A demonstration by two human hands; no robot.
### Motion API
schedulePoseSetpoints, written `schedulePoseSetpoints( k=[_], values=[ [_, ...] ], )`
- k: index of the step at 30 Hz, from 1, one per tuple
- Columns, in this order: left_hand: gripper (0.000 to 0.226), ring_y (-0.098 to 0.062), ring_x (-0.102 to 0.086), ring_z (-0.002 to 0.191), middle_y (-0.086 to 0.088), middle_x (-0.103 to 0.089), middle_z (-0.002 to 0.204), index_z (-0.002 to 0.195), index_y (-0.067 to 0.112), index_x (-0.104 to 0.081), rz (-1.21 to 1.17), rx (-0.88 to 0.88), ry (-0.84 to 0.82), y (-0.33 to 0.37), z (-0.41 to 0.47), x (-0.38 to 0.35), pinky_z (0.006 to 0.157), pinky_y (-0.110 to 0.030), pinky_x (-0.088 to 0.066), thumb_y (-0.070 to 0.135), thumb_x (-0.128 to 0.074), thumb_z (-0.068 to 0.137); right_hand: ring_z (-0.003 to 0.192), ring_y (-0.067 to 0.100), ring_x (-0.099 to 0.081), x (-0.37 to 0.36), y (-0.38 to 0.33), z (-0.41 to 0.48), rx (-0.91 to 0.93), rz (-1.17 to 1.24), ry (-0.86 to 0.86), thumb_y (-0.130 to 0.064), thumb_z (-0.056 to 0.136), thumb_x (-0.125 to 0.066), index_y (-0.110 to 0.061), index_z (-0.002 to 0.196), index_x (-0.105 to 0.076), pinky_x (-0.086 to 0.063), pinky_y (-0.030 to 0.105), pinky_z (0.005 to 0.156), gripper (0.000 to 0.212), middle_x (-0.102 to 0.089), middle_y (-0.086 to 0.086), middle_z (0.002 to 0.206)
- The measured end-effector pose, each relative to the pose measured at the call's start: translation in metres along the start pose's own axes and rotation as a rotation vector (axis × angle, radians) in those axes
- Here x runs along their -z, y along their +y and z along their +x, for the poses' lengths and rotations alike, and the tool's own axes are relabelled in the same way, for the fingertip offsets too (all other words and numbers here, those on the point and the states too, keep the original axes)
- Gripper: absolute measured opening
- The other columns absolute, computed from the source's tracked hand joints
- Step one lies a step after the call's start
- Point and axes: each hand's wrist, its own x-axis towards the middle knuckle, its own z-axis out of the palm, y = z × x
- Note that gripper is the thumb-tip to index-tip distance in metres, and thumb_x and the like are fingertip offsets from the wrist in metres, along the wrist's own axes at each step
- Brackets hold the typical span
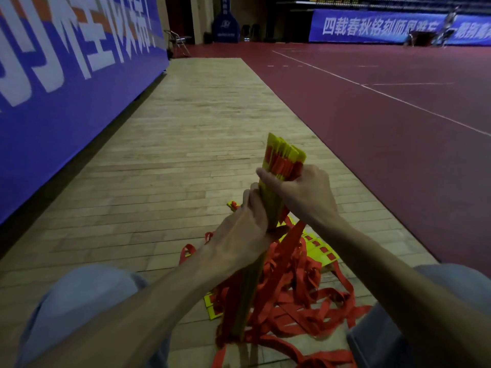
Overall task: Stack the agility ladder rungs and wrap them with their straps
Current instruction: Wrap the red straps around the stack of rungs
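Note:
A stack of yellow ladder rungs (pixel 283 152) stands on end between my knees, its top fanned slightly, red strap ends threaded through it. My left hand (pixel 244 232) grips the stack around its middle from the left. My right hand (pixel 300 189) closes around the stack higher up, just under the top, from the right. Loose red straps (pixel 297 296) lie in a tangled heap on the floor below the hands, hiding the stack's lower end. More yellow rungs (pixel 322 252) lie flat on the floor under the straps.
Wooden floor strip (pixel 186 144) runs ahead. A blue banner wall (pixel 66 83) stands along the left. Dark red court flooring (pixel 385 107) lies to the right. My knees in blue trousers (pixel 87 296) flank the heap. A folding chair (pixel 178 42) stands far back.

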Motion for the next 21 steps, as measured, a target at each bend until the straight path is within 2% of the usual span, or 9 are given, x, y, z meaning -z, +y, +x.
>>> schedulePoseSetpoints(
  k=[3, 5, 6, 9, 11, 13, 16, 19, 21],
  values=[
    [0.083, -0.021, -0.064, 0.106, -0.005, -0.052, 0.136, 0.147, 0.019, -0.013, -0.097, -0.15, 0.012, -0.007, 0.004, -0.002, 0.084, -0.029, -0.053, 0.057, -0.058, 0.088, 0.036, 0.003, -0.042, 0.012, 0.007, 0.01, 0.047, 0.135, 0.052, -0.05, 0.075, -0.074, -0.023, 0.045, -0.053, -0.036, 0.026, 0.038, 0.046, -0.05, -0.01, 0.041],
    [0.065, 0.002, -0.062, 0.099, 0.008, -0.059, 0.121, 0.129, 0.032, -0.029, -0.322, -0.199, 0.053, -0.01, 0.007, -0.001, 0.084, -0.016, -0.051, 0.065, -0.058, 0.08, 0.036, 0.002, -0.038, 0.023, 0.008, 0.013, 0.082, 0.172, 0.055, -0.035, 0.079, -0.077, -0.024, 0.044, -0.048, -0.03, 0.018, 0.039, 0.047, -0.045, -0.012, 0.039],
    [0.058, 0.004, -0.062, 0.097, 0.01, -0.06, 0.114, 0.117, 0.036, -0.033, -0.437, -0.202, 0.089, -0.007, 0.008, 0.001, 0.083, -0.014, -0.051, 0.065, -0.063, 0.076, 0.038, 0.003, -0.04, 0.026, 0.007, 0.013, 0.105, 0.189, 0.043, -0.033, 0.08, -0.078, -0.022, 0.047, -0.051, -0.033, 0.021, 0.04, 0.044, -0.046, -0.011, 0.041],
    [0.076, -0.018, -0.067, 0.099, -0.006, -0.057, 0.115, 0.107, 0.025, -0.04, -0.842, -0.17, 0.152, -0.004, 0.014, 0.002, 0.08, -0.034, -0.059, 0.051, -0.088, 0.055, 0.059, 0.026, -0.065, 0.033, -0.006, 0.008, 0.155, 0.305, -0.02, -0.039, 0.076, -0.077, -0.006, 0.069, -0.066, -0.052, 0.04, 0.052, 0.036, -0.068, 0.012, 0.066],
    [0.082, -0.016, -0.07, 0.092, -0.012, -0.059, 0.116, 0.113, 0.018, -0.038, -1.032, -0.105, 0.094, -0.001, 0.016, 0.003, 0.074, -0.034, -0.06, 0.029, -0.095, 0.054, 0.076, 0.038, -0.068, 0.036, -0.011, 0.008, 0.2, 0.37, -0.049, -0.046, 0.071, -0.073, 0.002, 0.083, -0.068, -0.054, 0.051, 0.062, 0.05, -0.07, 0.024, 0.081],
    [0.067, -0.008, -0.071, 0.082, -0.005, -0.068, 0.103, 0.118, 0.014, -0.046, -1.051, -0.032, -0.016, 0.002, 0.016, 0.003, 0.068, -0.024, -0.058, 0.006, -0.087, 0.066, 0.081, 0.045, -0.067, 0.04, -0.014, 0.009, 0.239, 0.372, -0.092, -0.047, 0.071, -0.074, 0.007, 0.087, -0.068, -0.052, 0.058, 0.065, 0.057, -0.069, 0.03, 0.086],
    [0.023, -0.011, -0.071, 0.071, 0.004, -0.072, 0.075, 0.095, 0.009, -0.067, -0.904, -0.038, -0.055, -0.005, 0.015, -0.004, 0.066, -0.027, -0.058, -0.004, -0.076, 0.079, 0.084, 0.051, -0.065, 0.043, -0.012, 0.01, 0.27, 0.323, -0.196, -0.046, 0.074, -0.08, 0.012, 0.092, -0.066, -0.052, 0.061, 0.067, 0.063, -0.066, 0.036, 0.09],
    [0.014, -0.02, -0.067, 0.07, -0.006, -0.069, 0.072, 0.084, 0.002, -0.069, -0.891, 0.01, 0.041, -0.01, 0.015, -0.011, 0.068, -0.035, -0.054, 0.005, -0.078, 0.073, 0.077, 0.034, -0.069, 0.043, -0.011, 0.012, 0.252, 0.189, -0.323, -0.066, 0.066, -0.067, 0.003, 0.09, -0.07, -0.056, 0.049, 0.067, 0.073, -0.071, 0.023, 0.085],
    [0.017, -0.022, -0.067, 0.071, -0.008, -0.068, 0.074, 0.085, 0.005, -0.069, -0.852, 0.046, 0.067, -0.01, 0.017, -0.012, 0.068, -0.037, -0.054, 0.013, -0.076, 0.071, 0.053, 0.016, -0.06, 0.045, -0.009, 0.015, 0.219, 0.089, -0.356, -0.078, 0.062, -0.058, 0.003, 0.076, -0.066, -0.047, 0.032, 0.05, 0.082, -0.065, 0.008, 0.063]
  ],
)
